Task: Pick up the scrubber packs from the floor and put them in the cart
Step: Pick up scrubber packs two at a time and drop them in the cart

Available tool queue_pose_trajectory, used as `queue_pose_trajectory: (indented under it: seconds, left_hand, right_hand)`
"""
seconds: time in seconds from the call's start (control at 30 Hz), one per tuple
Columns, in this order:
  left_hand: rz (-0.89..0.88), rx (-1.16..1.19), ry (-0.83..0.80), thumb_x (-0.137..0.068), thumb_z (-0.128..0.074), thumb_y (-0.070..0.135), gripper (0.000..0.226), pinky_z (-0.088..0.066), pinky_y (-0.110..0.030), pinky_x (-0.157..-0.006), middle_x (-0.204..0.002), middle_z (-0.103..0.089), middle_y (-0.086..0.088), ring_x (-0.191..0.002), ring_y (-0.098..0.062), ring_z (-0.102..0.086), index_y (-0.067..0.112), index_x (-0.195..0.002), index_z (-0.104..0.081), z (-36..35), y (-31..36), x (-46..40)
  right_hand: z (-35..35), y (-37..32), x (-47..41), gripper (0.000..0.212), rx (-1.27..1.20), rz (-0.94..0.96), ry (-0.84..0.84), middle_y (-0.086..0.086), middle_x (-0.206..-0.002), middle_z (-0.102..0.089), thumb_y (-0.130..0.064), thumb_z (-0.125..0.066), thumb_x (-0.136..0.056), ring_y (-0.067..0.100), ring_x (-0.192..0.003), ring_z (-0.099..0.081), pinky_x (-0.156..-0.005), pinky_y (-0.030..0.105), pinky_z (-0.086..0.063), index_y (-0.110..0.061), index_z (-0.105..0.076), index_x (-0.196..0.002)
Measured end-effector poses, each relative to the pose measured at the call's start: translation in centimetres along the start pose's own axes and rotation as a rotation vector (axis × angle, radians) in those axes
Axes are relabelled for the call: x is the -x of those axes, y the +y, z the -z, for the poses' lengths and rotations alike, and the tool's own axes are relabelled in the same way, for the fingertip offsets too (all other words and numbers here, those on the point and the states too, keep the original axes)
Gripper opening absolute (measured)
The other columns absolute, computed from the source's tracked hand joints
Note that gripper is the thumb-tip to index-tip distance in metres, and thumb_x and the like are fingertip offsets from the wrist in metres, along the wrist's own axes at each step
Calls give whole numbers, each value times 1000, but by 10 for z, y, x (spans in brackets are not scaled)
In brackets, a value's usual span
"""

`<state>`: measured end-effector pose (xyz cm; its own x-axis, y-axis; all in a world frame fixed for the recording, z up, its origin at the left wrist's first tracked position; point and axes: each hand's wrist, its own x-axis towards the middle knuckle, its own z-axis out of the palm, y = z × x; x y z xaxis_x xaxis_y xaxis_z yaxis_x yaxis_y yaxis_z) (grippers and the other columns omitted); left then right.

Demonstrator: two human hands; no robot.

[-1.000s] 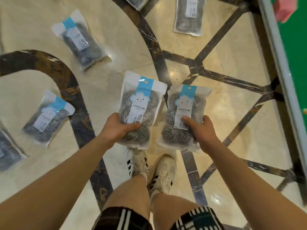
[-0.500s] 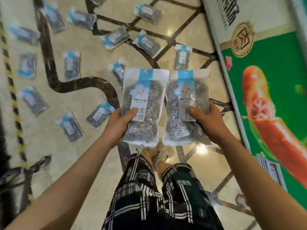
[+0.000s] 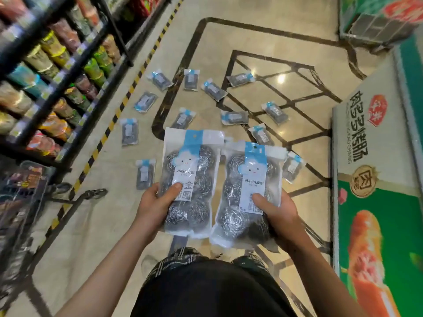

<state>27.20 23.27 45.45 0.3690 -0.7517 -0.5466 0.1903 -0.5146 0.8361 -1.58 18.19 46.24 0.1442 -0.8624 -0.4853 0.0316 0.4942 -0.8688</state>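
Note:
My left hand point(image 3: 155, 205) grips one scrubber pack point(image 3: 191, 161), a clear bag of steel wool balls with a blue and white label. My right hand point(image 3: 278, 213) grips a second scrubber pack point(image 3: 248, 179) of the same kind. Both packs are held upright side by side at waist height, thumbs on their fronts. Several more packs lie scattered on the marble floor ahead, such as one point(image 3: 145, 173) near my left hand and another point(image 3: 234, 117) farther out. The dark wire cart point(image 3: 21, 197) stands at the left edge, partly out of view.
A black shelf rack point(image 3: 57, 65) full of colourful goods runs along the left, with a yellow and black floor stripe point(image 3: 119, 106) beside it. A green and white freezer cabinet point(image 3: 375, 202) lines the right side. Another cabinet point(image 3: 375, 21) stands at the far right.
The view has lifted from the floor at my feet and turned left, bringing the shelves and cart into sight. Both hands have kept their packs and raised them.

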Motion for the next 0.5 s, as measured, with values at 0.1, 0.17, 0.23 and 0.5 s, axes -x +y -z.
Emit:
queue_pose_trajectory:
  seconds: [0.1,0.17,0.23,0.5]
  left_hand:
    - [13,76,108,-86,-81,32,32,-56,-59,-96,-100,-81,-9,-95,-33,-77,13,-110,-72,56,-5,9]
    - [19,110,174,-84,-82,35,36,-56,-59,-95,-100,-81,-9,-95,-34,-77,13,-111,-72,98,-9,14]
    - [24,144,242,-80,-84,39,43,-57,-59,-95,-99,-81,-8,-94,-33,-78,13,-111,-71,142,-14,21]
    - [-19,280,466,-90,-77,33,24,-58,-50,-95,-97,-82,1,-94,-25,-78,19,-108,-71,322,-41,49]
  right_hand:
    - [-55,-2,-2,30,71,-25,-60,11,-110,-80,-5,-75,-91,33,-103,-77,-96,54,-59,-13,-69,-119]
    - [-98,-2,-5,35,131,-12,-127,9,-111,-81,-12,-79,-86,31,-103,-78,-98,57,-58,-13,-70,-120]
    - [-144,-3,-6,41,184,2,-182,9,-112,-80,-15,-80,-84,31,-103,-77,-99,57,-57,-10,-68,-123]
    - [-344,25,-5,34,363,24,-440,6,-111,-81,-7,-79,-89,28,-103,-78,-98,56,-58,-14,-71,-121]
